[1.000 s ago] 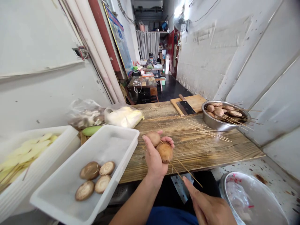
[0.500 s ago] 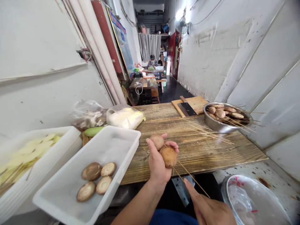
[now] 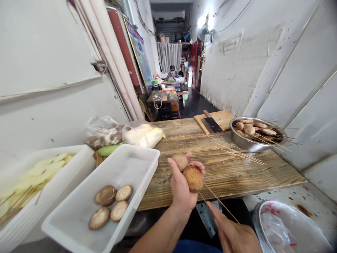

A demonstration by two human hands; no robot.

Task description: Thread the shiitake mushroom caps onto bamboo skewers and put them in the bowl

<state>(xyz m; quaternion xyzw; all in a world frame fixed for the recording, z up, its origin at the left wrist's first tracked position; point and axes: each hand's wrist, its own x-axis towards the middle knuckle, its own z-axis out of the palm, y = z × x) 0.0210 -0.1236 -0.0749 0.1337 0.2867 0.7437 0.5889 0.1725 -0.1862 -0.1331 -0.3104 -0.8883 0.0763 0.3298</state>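
While two mushrooms [image 3: 193, 178] are cupped by the left hand [image 3: 183, 193] at lower centre, one skewer [image 3: 202, 197] is gripped by the right hand [image 3: 234, 232], down and right of them; its long axis is aimed up-left, towards the larger mushroom.

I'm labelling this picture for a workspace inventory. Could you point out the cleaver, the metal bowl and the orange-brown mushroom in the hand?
Cleaver [image 3: 213, 125]: head view, on its dark blade.
Metal bowl [image 3: 244, 143]: head view, on its outer wall.
Orange-brown mushroom [image 3: 193, 178]: head view, on its cap.
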